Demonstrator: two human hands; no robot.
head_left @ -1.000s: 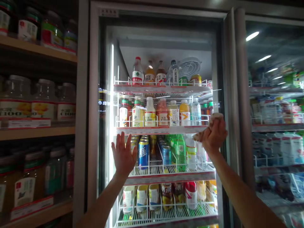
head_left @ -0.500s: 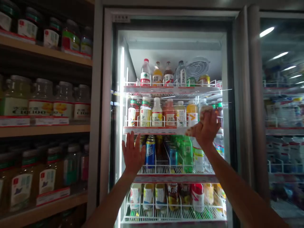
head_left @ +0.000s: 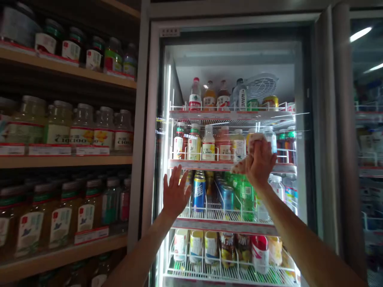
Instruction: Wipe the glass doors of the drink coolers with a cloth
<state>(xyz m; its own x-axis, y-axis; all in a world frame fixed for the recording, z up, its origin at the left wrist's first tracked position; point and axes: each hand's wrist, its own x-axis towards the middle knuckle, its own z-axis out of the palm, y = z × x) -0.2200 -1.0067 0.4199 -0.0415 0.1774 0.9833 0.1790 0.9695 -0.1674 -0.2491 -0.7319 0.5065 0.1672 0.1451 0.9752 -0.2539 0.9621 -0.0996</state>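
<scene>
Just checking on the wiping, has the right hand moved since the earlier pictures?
Yes, leftward: the right hand now sits closer to the blue drink can behind the glass.

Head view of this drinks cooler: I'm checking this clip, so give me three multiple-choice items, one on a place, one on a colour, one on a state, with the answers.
1. Where are the wooden shelves relative to the glass cooler door?
A) To its right
B) To its left
C) Above it

2. What colour is the tall can behind the glass, just right of the left hand?
A) Blue
B) Red
C) Green

3. What is the right hand holding?
A) Nothing
B) A bottle
C) A crumpled pale cloth

Answers:
1. B: the shelves fill the left of the view, beside the door frame.
2. A: its body is blue with white lettering.
3. C: the bunched cloth shows on both sides of the hand.
</scene>
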